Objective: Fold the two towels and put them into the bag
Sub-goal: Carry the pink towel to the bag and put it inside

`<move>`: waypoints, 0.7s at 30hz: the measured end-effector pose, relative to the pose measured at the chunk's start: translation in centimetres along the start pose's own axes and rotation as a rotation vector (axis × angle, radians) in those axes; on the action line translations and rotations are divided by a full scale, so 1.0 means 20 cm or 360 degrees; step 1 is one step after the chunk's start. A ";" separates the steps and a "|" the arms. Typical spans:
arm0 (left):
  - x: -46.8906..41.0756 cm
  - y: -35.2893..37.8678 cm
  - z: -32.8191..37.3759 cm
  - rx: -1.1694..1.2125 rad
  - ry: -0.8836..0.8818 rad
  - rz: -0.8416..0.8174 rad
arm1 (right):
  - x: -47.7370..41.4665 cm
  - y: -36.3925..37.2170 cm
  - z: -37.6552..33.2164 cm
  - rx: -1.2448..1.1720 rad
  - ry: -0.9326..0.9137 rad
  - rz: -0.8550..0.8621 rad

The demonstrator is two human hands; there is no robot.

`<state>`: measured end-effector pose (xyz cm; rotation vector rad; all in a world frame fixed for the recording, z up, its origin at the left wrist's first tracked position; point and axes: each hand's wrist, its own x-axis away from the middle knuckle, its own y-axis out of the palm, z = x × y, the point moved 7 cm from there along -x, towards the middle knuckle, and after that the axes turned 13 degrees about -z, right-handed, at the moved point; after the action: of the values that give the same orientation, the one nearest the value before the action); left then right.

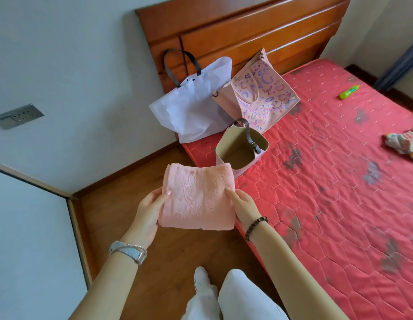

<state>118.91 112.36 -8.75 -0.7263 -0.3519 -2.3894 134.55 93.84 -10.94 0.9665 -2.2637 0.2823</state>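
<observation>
A folded pink towel [197, 196] is held flat in the air above the wooden floor, just left of the bed's edge. My left hand [150, 210] grips its left side and my right hand [243, 203] grips its right side, thumbs on top. Right behind the towel, a small open pink bucket bag [241, 150] with a dark strap stands on the mattress corner; its inside looks empty. A crumpled light-coloured cloth [405, 143], possibly the second towel, lies at the bed's right edge.
A white plastic bag [194, 107] with dark handles and a pink patterned tote [262, 95] lean against the wooden headboard [235, 31]. A green tube [348, 92] lies on the red mattress [339, 181]. The wall stands on the left; my legs and a shoe show below.
</observation>
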 end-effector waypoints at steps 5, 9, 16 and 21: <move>-0.18 0.01 0.04 0.0034 -0.0085 -0.0111 | -0.13 -0.06 -0.08 0.0047 -0.0031 0.0089; -0.33 0.06 0.09 0.0018 -0.0110 -0.0193 | -0.25 -0.14 -0.14 -0.0019 -0.0056 0.0143; -0.68 0.13 0.24 -0.0065 -0.0189 -0.0270 | -0.49 -0.27 -0.31 0.0000 -0.0099 0.0196; -0.92 0.21 0.41 -0.0104 -0.0270 -0.0327 | -0.68 -0.38 -0.51 0.0059 -0.0171 0.0144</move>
<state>137.17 121.14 -12.37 -0.9682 -0.4385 -2.5476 151.92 100.66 -12.30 0.9194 -2.4121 0.3195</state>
